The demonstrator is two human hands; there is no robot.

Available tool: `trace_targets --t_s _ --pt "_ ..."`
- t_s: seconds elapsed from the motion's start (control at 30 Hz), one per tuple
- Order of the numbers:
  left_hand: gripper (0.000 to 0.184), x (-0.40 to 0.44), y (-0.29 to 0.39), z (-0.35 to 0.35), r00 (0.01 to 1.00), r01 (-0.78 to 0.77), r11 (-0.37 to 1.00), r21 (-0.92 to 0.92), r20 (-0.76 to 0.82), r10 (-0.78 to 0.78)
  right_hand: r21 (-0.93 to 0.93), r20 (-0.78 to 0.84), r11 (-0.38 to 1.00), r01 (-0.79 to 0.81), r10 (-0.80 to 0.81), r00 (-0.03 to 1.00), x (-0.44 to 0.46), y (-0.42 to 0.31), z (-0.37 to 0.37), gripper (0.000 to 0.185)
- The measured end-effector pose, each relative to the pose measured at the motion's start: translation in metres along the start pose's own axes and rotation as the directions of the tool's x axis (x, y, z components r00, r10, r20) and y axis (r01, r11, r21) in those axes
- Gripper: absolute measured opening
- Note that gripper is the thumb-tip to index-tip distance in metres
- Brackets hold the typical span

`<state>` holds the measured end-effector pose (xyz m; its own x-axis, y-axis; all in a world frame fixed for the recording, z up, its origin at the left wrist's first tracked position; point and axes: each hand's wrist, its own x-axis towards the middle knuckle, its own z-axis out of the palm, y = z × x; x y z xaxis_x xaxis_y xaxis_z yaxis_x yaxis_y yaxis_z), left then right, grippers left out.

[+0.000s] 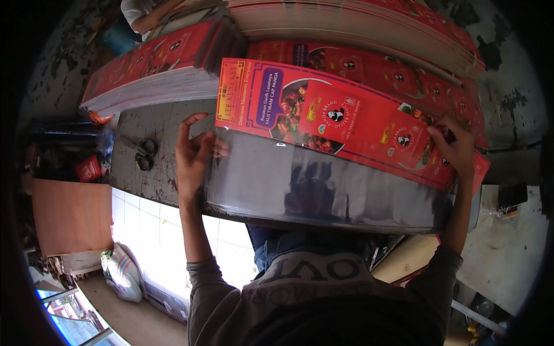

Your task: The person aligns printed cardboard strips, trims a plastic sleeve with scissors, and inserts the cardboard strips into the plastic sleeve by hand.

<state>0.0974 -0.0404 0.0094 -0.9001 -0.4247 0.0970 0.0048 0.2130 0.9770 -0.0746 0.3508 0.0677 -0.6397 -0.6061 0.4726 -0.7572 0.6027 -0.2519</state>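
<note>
A long red printed sheet (352,121) with food pictures and panda logos lies slantwise over the back part of a stack of clear plastic sleeves (277,173). My left hand (196,147) is at the left end of the sleeves, just below the sheet's left end, with its fingers apart and nothing in them. At the sheet's right end, my right hand (453,141) has its thumb and fingers pinched on the upper edge. Glare and dark reflections show on the plastic.
Stacks of red printed sheets (156,63) stand at the back left, and more (369,23) along the back. Black scissors (141,151) lie on the worn table (130,179) at left. Another person's arm (153,17) shows at the top left. A sack (122,274) sits below left.
</note>
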Motion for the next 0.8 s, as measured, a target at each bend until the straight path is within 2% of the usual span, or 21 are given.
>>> trace_targets --t_s 0.17,0.33,0.53,0.63,0.7,0.8 --pt "0.032 -0.0001 0.0001 -0.0001 1.000 -0.006 1.000 0.000 0.002 0.006 -0.006 0.028 1.000 -0.012 0.012 1.000 0.0008 -0.0005 0.0005 0.018" --pt "0.031 0.0010 -0.0019 -0.0004 1.000 -0.016 1.000 -0.011 0.022 0.016 0.102 0.048 0.993 -0.055 0.050 0.998 -0.0002 0.0006 -0.0002 0.016" --pt "0.030 -0.0001 -0.0025 -0.0025 0.998 -0.019 1.000 -0.024 0.051 0.021 0.038 0.077 0.998 -0.059 0.056 0.995 0.0024 -0.0032 -0.0001 0.017" --pt "0.028 -0.0031 -0.0013 0.0016 0.999 -0.048 0.999 -0.016 -0.010 0.048 0.023 0.075 0.999 -0.048 0.046 0.996 0.0022 -0.0022 0.0008 0.017" --pt "0.024 -0.0047 -0.0012 0.0041 0.988 -0.143 0.989 0.024 -0.057 0.144 0.012 0.082 0.999 -0.053 0.052 0.995 0.0016 0.0002 0.0005 0.018" --pt "0.020 -0.0049 -0.0048 0.0018 0.976 -0.207 0.977 0.055 -0.053 0.210 0.031 0.082 0.998 -0.061 0.059 0.995 0.0023 0.0004 0.0014 0.019"
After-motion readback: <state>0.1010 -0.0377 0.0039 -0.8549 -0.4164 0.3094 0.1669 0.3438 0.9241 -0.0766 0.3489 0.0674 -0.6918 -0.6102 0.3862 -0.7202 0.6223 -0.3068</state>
